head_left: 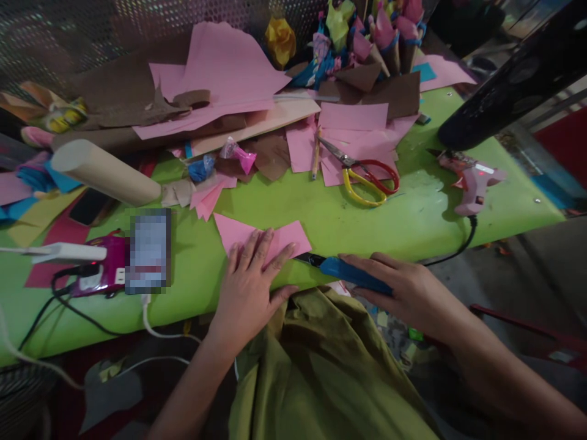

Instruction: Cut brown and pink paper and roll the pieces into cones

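Note:
My left hand (251,287) lies with spread fingers flat on a folded-looking piece of pink paper (236,231) near the front edge of the green bench. Wrapped in my right hand (398,287) is a blue-handled utility knife (348,272). Its dark tip reaches left to the lower right corner of the pink paper; whether it touches the paper I cannot tell. Beyond my hands lie scissors (355,164) with one red and one yellow handle loop, and a pencil (316,153) beside them on pink paper sheets (353,117).
A pink glue gun (477,183) with its cord rests at the right, near a dark post (513,79). On the left are a cardboard tube (107,174), a phone (149,250) and a magenta power strip (103,269) with cables. Paper flowers (362,43) stand at the back.

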`<state>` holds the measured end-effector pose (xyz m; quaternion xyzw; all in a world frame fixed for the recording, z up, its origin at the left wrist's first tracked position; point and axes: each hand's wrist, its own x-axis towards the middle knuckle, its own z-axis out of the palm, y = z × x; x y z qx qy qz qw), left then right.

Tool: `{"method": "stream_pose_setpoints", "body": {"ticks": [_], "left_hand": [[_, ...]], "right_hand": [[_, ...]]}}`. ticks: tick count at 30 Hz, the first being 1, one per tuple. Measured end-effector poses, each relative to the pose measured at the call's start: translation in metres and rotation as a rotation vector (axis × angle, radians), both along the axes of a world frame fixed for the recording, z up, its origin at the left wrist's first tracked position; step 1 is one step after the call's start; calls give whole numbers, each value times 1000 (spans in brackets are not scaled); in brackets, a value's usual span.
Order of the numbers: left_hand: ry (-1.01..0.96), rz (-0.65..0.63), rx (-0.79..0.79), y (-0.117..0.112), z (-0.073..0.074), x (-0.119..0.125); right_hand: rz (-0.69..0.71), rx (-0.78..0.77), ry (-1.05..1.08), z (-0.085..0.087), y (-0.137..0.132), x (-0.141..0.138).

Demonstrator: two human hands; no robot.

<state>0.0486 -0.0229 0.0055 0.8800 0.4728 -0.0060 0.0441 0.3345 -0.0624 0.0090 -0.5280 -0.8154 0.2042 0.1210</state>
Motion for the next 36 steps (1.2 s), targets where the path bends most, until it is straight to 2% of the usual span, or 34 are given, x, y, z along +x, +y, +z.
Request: {"method": "stream_pose_setpoints", "body": {"ticks": [5,10,15,20,27,36], "left_hand": [[-45,33,-8,0,0,6],[-100,-4,-18,7,8,-16],[11,33,-7,11,8,-29],[62,44,-18,8,4,-23],[65,63,-20,6,4,-18],[18,109,-11,3,-2,-5]], "right_hand": [[-11,23,-22,0,1,-9],[-8,63,-64,0,1,-9],[3,46,-21,-3,1,-4],[7,32,34,-2,0,-5],[40,-9,29,-2,0,-26],[17,-27,35,-3,-3,-31]]}}
